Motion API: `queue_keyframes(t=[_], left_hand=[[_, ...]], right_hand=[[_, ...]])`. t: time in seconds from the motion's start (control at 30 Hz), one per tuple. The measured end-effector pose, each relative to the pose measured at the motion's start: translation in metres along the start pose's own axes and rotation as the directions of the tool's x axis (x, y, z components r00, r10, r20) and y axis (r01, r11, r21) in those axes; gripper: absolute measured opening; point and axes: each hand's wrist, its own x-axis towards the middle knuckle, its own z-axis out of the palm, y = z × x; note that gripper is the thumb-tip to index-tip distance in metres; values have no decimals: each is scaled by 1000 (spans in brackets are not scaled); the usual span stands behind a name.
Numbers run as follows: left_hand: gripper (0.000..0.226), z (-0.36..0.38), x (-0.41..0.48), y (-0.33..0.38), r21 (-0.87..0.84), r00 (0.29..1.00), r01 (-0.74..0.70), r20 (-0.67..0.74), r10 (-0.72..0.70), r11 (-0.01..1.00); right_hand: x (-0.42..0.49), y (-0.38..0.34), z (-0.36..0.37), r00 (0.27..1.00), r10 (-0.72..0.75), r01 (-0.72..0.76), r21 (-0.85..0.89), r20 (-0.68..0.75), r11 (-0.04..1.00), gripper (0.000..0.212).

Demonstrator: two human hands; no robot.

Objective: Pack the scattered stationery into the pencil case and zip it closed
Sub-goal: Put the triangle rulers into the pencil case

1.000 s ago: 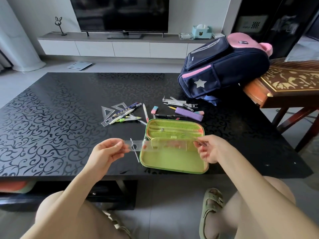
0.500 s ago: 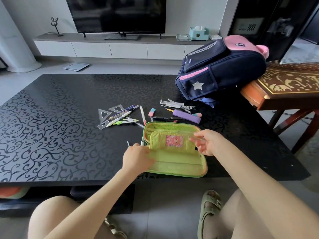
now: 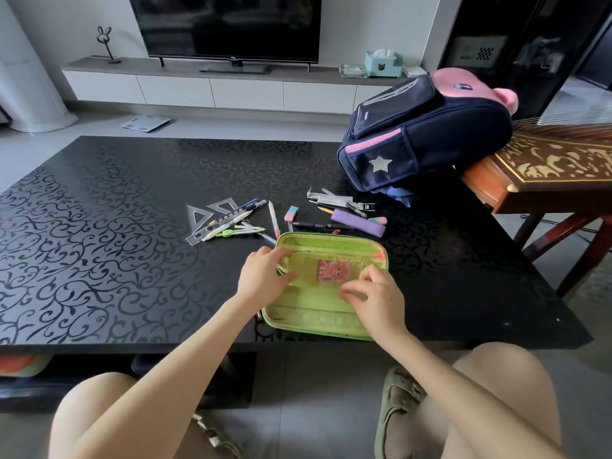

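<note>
1. The green pencil case (image 3: pixel 331 241) lies open on the black table (image 3: pixel 99 243), near its front edge.
2. The left hand (image 3: pixel 265 276) pinches the inner flap (image 3: pixel 304 264) at its left end, fingers curled.
3. The right hand (image 3: pixel 374 296) is curled over the case's lower half (whether it holds anything, I cannot tell).
4. Pens (image 3: pixel 274 220), set squares (image 3: pixel 198 217) and an eraser (image 3: pixel 292 213) lie scattered just behind the case.

a silver star (image 3: pixel 380 164) stands on the backpack (image 3: pixel 447 134); the logo (image 3: pixel 232 58) on the tv (image 3: pixel 231 24) and the print (image 3: pixel 277 320) on the pencil case (image 3: pixel 314 309) are too blurred to read.
</note>
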Motion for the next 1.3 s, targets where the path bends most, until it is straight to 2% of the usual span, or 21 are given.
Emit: queue_keyframes(t=[0.07,0.13,0.2,0.27,0.37,0.57,0.67,0.83,0.9,0.97,1.03,1.1,1.17,1.3], left_hand=[[34,1,6,2,-53,1000,12,-26,-13,999],[29,0,9,2,-74,999,10,-33,-13,997],[26,-2,11,-4,-83,1000,-6,-18,5,997],[22,-8,10,-14,-94,1000,-7,-19,5,996],[20,-20,8,-38,-86,998,37,-48,-41,996],[16,-48,13,-100,-65,964,203,-162,-211,977],[23,-53,32,-125,41,956,241,-182,-230,970],[25,-55,82,-163,145,968,233,-128,-215,962],[32,-56,102,-175,173,969,245,-80,-234,954],[49,-56,116,-187,219,966,242,34,-255,945],[59,-54,121,-201,258,969,171,129,-209,951],[56,-53,113,-209,288,981,81,144,-127,954],[51,-55,102,-220,286,988,43,128,-83,957],[40,-61,77,-248,325,999,-27,-27,38,945]], right_hand=[[-2,7,1,987,-141,151,-158,75,976,20],[-3,10,-3,964,-179,230,-287,195,930,37],[-3,9,-8,960,-188,249,-327,208,912,50],[4,2,-13,970,-191,225,-266,147,937,51],[21,-15,-18,980,-184,194,-161,75,968,36],[61,-65,4,982,-175,175,11,73,985,17],[83,-88,33,971,-199,196,35,132,980,15],[127,-110,93,911,-210,232,-19,354,973,24],[148,-115,115,892,-172,219,-66,419,974,26],[173,-121,139,885,-139,209,-110,444,972,28],[197,-128,164,872,-114,211,-155,476,965,30],[216,-135,182,847,-100,239,-206,521,949,33],[233,-141,202,832,-67,241,-251,550,938,36],[264,-150,243,829,107,76,-301,549,951,44]])
